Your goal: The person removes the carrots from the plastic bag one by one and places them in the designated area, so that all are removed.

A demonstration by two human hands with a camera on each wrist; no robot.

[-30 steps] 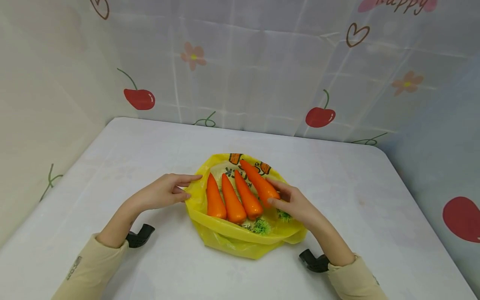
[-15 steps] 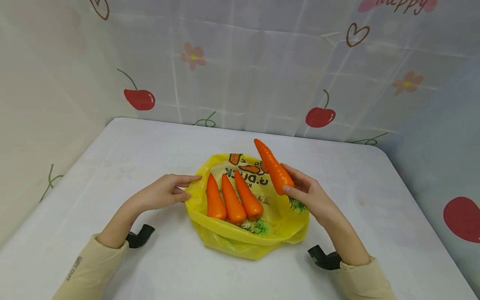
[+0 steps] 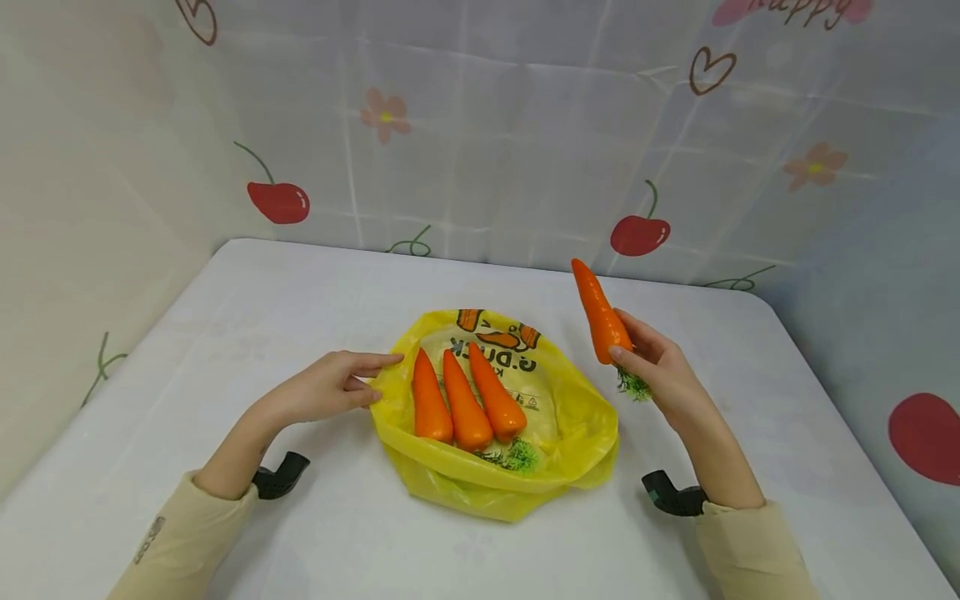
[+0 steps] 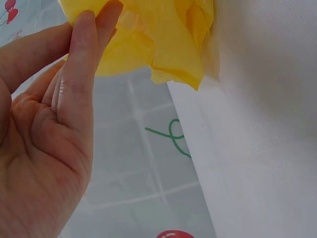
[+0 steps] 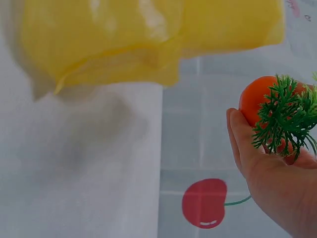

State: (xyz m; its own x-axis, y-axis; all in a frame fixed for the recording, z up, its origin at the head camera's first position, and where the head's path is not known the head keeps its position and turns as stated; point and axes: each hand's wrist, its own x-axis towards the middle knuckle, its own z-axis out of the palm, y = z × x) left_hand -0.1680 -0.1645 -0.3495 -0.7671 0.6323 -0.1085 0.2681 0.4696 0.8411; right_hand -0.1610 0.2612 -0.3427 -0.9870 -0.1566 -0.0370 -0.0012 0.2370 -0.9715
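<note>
In the head view, my right hand (image 3: 667,371) grips an orange carrot (image 3: 600,312) near its thick end, tip up, to the right of the yellow plastic bag (image 3: 510,496). Green leaves (image 3: 633,385) hang from it below my fingers; in the right wrist view these leaves (image 5: 287,116) partly cover the carrot (image 5: 255,99). My left hand (image 3: 322,387) pinches the bag's left rim between thumb and fingers, as the left wrist view shows with the hand (image 4: 59,114) at the yellow plastic (image 4: 163,39). Three carrots (image 3: 467,404) lie side by side in the open bag, tips away from me.
The bag sits mid-table on a white tabletop (image 3: 300,533). Behind it hangs a pale curtain (image 3: 487,150) printed with cherries, hearts and flowers. Black wrist mounts (image 3: 281,475) stick out from both sleeves.
My right hand has lifted one carrot out of the bag and carried it up and to the right, leaves and all. The left hand has stayed at the bag's rim.
</note>
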